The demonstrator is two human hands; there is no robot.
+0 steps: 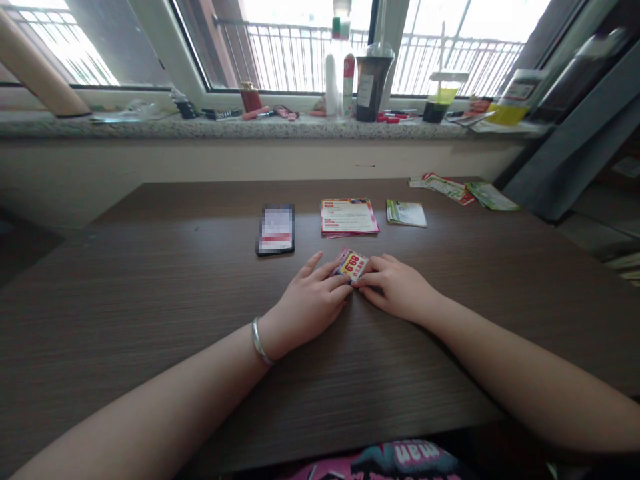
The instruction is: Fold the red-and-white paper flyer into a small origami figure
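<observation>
A small printed card with large red numerals on yellow and a purple edge lies tilted between my two hands, just above or on the brown table. The fingers of my left hand press together on its left and lower edge, while one finger stretches away from the card; its thumb is mostly hidden. My right hand pinches the right edge of the card between thumb and fingers. A silver bangle circles my left wrist.
Beyond my hands lie a phone, a stack of pink-edged cards and a smaller green-and-white stack. More printed cards spread at the table's far right. Bottles and a dark lidded cup stand on the windowsill.
</observation>
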